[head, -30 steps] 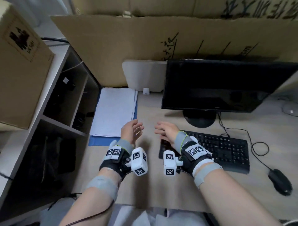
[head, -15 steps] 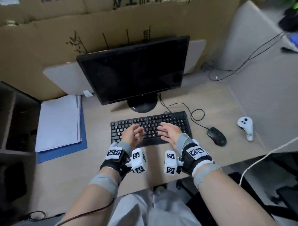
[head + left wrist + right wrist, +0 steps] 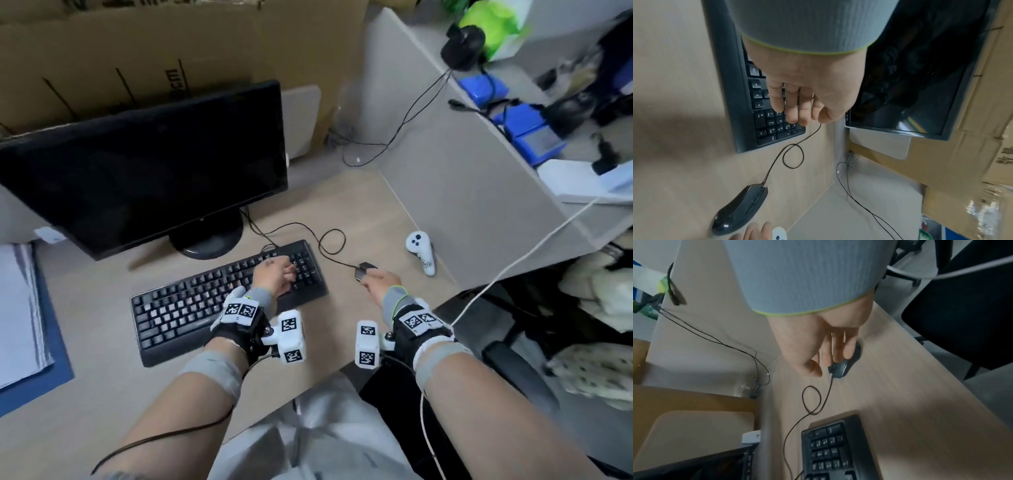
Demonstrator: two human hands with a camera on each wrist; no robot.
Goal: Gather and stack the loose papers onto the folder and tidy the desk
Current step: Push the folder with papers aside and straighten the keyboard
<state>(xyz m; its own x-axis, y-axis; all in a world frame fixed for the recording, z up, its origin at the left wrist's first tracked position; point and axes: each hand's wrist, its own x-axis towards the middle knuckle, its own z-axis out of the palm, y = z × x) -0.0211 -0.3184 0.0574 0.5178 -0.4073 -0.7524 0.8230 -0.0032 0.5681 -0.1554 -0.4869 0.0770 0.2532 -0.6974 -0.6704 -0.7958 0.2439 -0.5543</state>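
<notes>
Now tidying: my right hand (image 3: 378,281) is curling fingers onto the mouse (image 3: 845,364), left hand (image 3: 274,274) resting relaxed, fingers together, over keyboard (image 3: 191,308); next probably straightening both.

We see the keyboard (image 3: 226,301) lying before the monitor (image 3: 144,164) on the desk (image 3: 359,212). Right of the keyboard sits the mouse (image 3: 363,270), with the controller (image 3: 423,251) further right, near the partition (image 3: 462,164). At the desk's left edge, the papers (image 3: 19,308) lie on the folder (image 3: 51,359). Cardboard (image 3: 137,51) stands behind the monitor.
</notes>
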